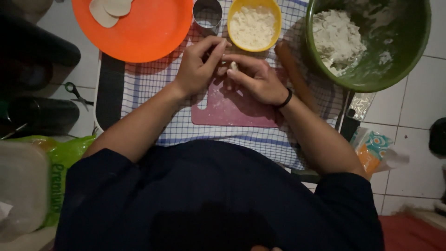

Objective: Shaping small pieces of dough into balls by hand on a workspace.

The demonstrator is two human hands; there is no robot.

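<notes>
Between our grips: dough piece, pinched by left hand and right hand.
Done: two wrappers beyond, on orange plate.
Left: filling remains.

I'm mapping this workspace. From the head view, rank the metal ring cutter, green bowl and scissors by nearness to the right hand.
1. Metal ring cutter, just above the right hand.
2. Green bowl, farther to its right.
3. Scissors, far left, beyond the left hand.

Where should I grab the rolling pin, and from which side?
Probably its upper end, coming from above. The rolling pin lies slanted on the cloth between the yellow bowl and green bowl. That end lies bare, while the lower end runs under the right hand and forearm.
</notes>
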